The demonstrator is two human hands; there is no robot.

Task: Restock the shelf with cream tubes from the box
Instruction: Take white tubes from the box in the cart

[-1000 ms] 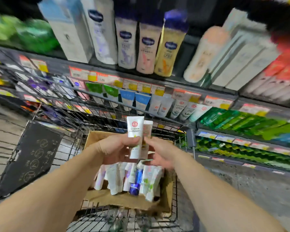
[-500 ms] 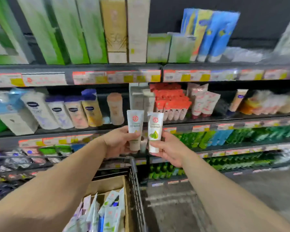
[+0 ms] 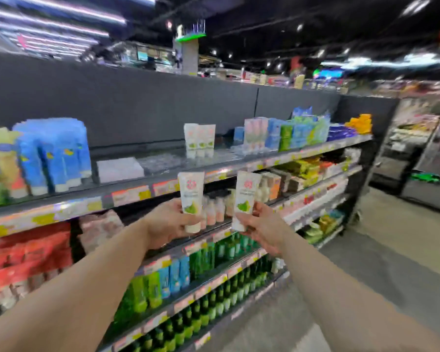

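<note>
1. On the far left of the top shelf (image 3: 163, 171), yellow and blue tubes (image 3: 54, 158) are seen standing cap-down in a tight group; just to their right lies a flat pale box (image 3: 120, 169).
2. Further right on the same shelf, three matching white tubes (image 3: 200, 139) with green leaf prints are stood side by side, apart from the packs (image 3: 285, 134) of blue, pink and green goods beyond them.
3. A white cream tube, the left tube (image 3: 191, 202), is gripped by the left hand (image 3: 173, 223), fingers curled round its lower half, cap down.
4. A second one, the right tube (image 3: 245, 199), is pinched near its cap end by the right hand (image 3: 259, 228) and is tilted slightly rightward; the two tubes are held apart, in front of the price strip (image 3: 137, 193) of the top shelf.
5. A red round logo and a green leaf are shown on each held tube; the lettering is too blurred to be read, as are the price tags.
6. The lower shelves are filled with red packs (image 3: 31, 252) at left and green bottles (image 3: 214, 252) at centre.
7. Compared with half a second ago, the tubes have been raised to a higher shelf level and moved apart, the view has been swung upward and rightward, and the cart and its box are no longer in view.
</note>
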